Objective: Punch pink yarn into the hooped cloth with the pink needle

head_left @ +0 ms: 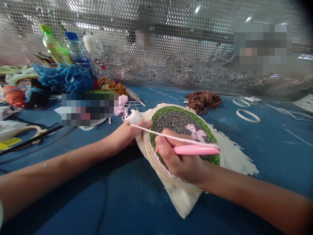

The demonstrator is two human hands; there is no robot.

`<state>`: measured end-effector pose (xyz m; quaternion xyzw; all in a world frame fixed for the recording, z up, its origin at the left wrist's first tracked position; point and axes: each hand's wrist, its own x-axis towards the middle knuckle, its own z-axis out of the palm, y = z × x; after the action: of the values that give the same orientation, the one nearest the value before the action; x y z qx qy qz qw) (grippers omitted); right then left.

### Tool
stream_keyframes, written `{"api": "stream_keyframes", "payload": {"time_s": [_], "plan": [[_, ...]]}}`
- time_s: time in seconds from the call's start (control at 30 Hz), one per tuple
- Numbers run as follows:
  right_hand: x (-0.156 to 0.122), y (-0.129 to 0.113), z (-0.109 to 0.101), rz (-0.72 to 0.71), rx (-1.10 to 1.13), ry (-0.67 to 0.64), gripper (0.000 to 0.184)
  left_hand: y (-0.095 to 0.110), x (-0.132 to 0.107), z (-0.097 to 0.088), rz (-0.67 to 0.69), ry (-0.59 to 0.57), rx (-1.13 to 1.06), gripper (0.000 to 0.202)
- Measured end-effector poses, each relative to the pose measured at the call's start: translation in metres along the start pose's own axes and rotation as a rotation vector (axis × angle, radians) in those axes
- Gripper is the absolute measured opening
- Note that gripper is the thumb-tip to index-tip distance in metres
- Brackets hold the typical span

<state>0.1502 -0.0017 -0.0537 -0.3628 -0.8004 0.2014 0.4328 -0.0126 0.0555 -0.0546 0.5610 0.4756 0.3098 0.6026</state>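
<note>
On the blue surface (117, 202), 2 forearms (63, 163) reach forward to a wooden embroidery hoop (146, 143). The left hand (124, 133) grips its rim; the right hand (178, 160) clamps a pink punch needle (195, 149) trailing pale pink yarn (151, 130).

Blue tabletop (137, 202) under a cloth-backed embroidery hoop (181, 122), a brown yarn tangle (203, 101), blue yarn (64, 78) and two white rings (247, 110)

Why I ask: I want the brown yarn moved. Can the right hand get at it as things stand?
Probably yes, once it lets go: the right hand is gripping the pink needle, and the brown yarn lies just past the hoop, with only the hoop's far side to reach over.
</note>
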Motion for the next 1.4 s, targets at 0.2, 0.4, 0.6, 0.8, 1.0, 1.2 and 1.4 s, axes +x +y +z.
{"api": "stream_keyframes", "payload": {"time_s": [0.2, 0.4, 0.6, 0.8, 1.0, 1.2, 1.4], "plan": [[-0.003, -0.005, -0.004, -0.091, 0.008, 0.034, 0.022, -0.001, 0.004, -0.003, -0.041, 0.062, -0.006, 0.024], [-0.005, 0.0, -0.002, -0.034, 0.005, 0.066, 0.022, 0.0, 0.002, -0.004, -0.021, 0.046, 0.093, 0.031], [-0.009, 0.013, 0.001, 0.025, 0.026, 0.051, 0.019, 0.002, -0.003, -0.002, 0.011, -0.057, -0.144, 0.022], [0.002, 0.002, 0.0, 0.014, -0.051, -0.095, 0.026, -0.005, 0.002, -0.003, 0.047, -0.063, -0.194, 0.024], [0.01, 0.002, 0.009, 0.04, -0.226, -0.276, 0.024, 0.0, -0.003, 0.001, 0.128, -0.032, -0.073, 0.02], [0.014, 0.013, 0.006, 0.096, -0.009, -0.25, 0.029, -0.002, 0.004, -0.013, 0.075, -0.212, 0.188, 0.022], [0.03, 0.01, -0.014, 0.126, 0.183, -0.315, 0.029, -0.003, 0.002, -0.006, 0.031, -0.106, 0.054, 0.02]]}}
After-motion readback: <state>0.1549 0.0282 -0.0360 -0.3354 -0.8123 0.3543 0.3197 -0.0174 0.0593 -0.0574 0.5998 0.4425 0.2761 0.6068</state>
